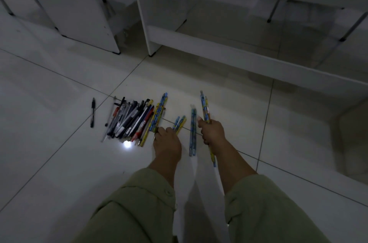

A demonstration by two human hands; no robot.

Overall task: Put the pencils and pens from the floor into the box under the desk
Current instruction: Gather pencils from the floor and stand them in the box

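Office or study room: white desks [239,51], tiled floor [49,83], pens [127,119].

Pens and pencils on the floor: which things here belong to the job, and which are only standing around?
Belong to the job:
- pile of pens
- single black pen
- patterned pencils on the tiles
- pencils held in the right hand
- left hand, reaching at the pile

Only standing around:
- white desk panels
- metal chair legs

No box shows.

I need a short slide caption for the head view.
Right hand holds patterned pencils; left hand reaches the floor pile.
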